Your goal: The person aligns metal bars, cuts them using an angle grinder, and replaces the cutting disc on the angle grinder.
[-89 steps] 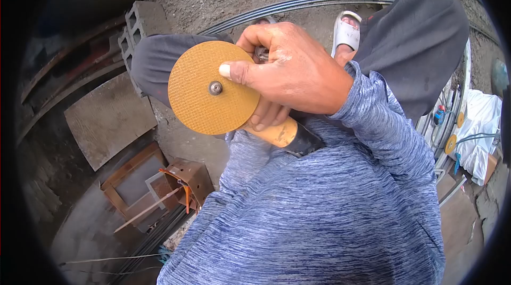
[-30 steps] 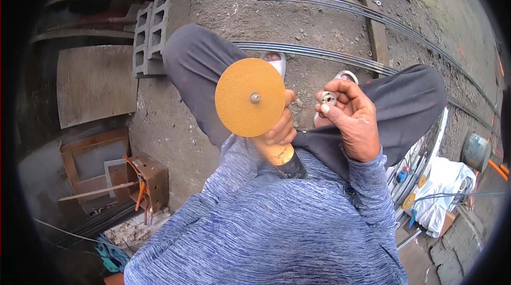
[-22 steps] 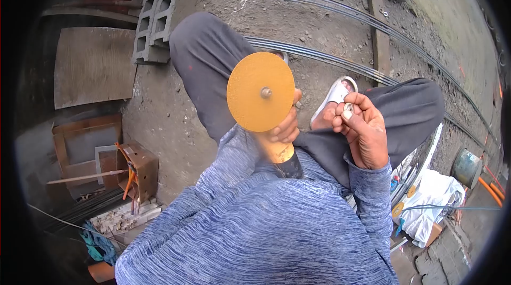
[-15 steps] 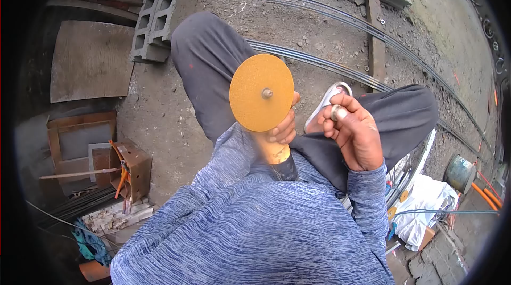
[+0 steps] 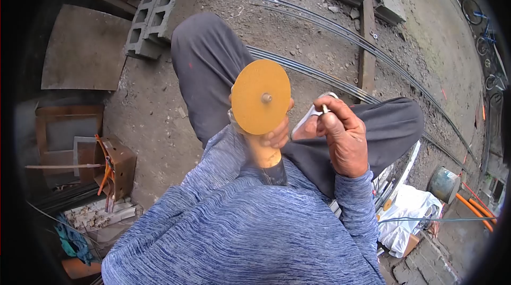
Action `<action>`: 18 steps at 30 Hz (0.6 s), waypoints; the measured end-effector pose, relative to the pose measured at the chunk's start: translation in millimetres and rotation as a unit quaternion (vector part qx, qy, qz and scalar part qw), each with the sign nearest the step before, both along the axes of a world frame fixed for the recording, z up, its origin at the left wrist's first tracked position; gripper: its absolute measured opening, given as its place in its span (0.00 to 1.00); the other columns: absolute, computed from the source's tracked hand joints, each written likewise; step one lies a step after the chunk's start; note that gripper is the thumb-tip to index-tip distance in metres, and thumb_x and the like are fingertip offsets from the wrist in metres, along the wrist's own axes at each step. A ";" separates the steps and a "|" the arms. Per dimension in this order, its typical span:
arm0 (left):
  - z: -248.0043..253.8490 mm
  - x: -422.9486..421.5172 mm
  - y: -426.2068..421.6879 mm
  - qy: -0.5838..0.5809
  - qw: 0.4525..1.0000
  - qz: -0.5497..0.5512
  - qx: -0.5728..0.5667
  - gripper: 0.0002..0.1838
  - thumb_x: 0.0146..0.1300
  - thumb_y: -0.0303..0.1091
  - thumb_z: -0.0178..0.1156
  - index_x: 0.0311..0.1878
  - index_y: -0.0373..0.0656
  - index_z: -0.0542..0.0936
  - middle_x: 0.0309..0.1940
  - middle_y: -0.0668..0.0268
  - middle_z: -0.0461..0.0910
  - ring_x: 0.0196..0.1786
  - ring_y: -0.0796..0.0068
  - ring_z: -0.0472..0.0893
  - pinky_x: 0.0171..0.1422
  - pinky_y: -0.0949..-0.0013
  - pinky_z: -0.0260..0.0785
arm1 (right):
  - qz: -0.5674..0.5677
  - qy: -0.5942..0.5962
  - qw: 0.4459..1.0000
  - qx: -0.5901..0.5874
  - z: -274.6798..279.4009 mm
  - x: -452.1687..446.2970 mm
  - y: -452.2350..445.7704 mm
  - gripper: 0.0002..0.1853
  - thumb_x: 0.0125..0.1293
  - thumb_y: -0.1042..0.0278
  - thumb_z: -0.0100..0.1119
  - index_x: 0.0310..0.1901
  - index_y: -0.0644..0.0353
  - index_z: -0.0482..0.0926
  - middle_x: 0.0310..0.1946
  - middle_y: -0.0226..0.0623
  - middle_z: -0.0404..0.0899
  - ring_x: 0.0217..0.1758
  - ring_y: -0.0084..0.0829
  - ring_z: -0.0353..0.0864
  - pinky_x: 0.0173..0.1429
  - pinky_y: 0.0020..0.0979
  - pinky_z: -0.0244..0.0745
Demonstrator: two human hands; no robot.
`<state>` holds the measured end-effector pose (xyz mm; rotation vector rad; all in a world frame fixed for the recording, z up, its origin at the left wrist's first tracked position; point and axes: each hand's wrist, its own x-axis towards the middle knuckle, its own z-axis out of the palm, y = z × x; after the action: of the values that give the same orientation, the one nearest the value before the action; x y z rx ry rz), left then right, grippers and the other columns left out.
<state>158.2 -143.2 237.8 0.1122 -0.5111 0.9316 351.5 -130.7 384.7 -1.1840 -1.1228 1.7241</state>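
Observation:
An angle grinder (image 5: pixel 265 156) with a yellow body is held up in front of my chest. Its flat yellow cutting disc (image 5: pixel 250 101) faces me, and the bare threaded spindle (image 5: pixel 266 98) pokes through the centre. My left hand (image 5: pixel 277 135) is wrapped round the grinder just behind the disc, partly hidden by it. Off to the right, my right hand (image 5: pixel 347 144) pinches a small round metal flange nut (image 5: pixel 325 108) between thumb and fingers, now seen nearly edge-on. The nut is apart from the spindle.
Long metal bars (image 5: pixel 314 74) lie across the dirt beyond my legs. Concrete blocks (image 5: pixel 162 16) stand at upper left. A rusty box (image 5: pixel 118 165) with orange-handled tools sits at left; a white plastic bag (image 5: pixel 412 216) and a metal can (image 5: pixel 444 182) are at right.
The nut has turned from showing its round face to nearly edge-on in my right hand's pinch. Both hands appear slightly further left as the view shifts; the grinder stays held.

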 end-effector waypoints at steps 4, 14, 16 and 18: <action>0.3 3.9 -2.2 -0.019 1.000 0.006 -0.005 0.65 0.44 0.86 0.58 0.69 0.33 0.63 0.29 0.51 0.77 0.25 0.63 0.75 0.35 0.61 0.69 | -0.004 0.000 0.996 0.088 19.0 -31.3 4.0 0.18 0.67 0.77 0.66 0.58 0.68 0.79 0.52 0.36 0.77 0.47 0.21 0.80 0.51 0.23 0.76; -22.5 43.5 -19.4 0.002 0.866 0.354 -0.354 0.37 0.74 0.65 0.45 0.69 0.41 0.67 0.57 0.56 0.75 0.56 0.62 0.77 0.59 0.60 0.72 | 0.032 -0.170 0.927 0.332 28.4 -67.4 14.5 0.20 0.59 0.80 0.71 0.53 0.67 0.81 0.50 0.44 0.80 0.48 0.32 0.85 0.48 0.28 0.83; -36.5 40.1 -21.3 -0.119 0.878 0.327 -0.329 0.34 0.76 0.61 0.43 0.69 0.42 0.66 0.62 0.56 0.72 0.61 0.62 0.74 0.66 0.59 0.69 | 0.039 -0.188 0.912 0.362 27.5 -68.9 16.0 0.19 0.57 0.79 0.71 0.52 0.66 0.81 0.47 0.46 0.81 0.49 0.38 0.85 0.48 0.31 0.84; -30.2 40.1 -19.5 -0.131 0.886 0.322 -0.306 0.31 0.78 0.58 0.42 0.70 0.42 0.65 0.66 0.57 0.69 0.65 0.62 0.72 0.71 0.59 0.66 | 0.032 -0.183 0.915 0.358 27.3 -71.9 15.7 0.19 0.56 0.77 0.72 0.51 0.66 0.82 0.46 0.47 0.81 0.48 0.41 0.85 0.48 0.34 0.82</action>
<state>198.3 -162.7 207.6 -0.4518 -0.4058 1.7414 279.6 -115.0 411.9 -1.0040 -1.8306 0.9751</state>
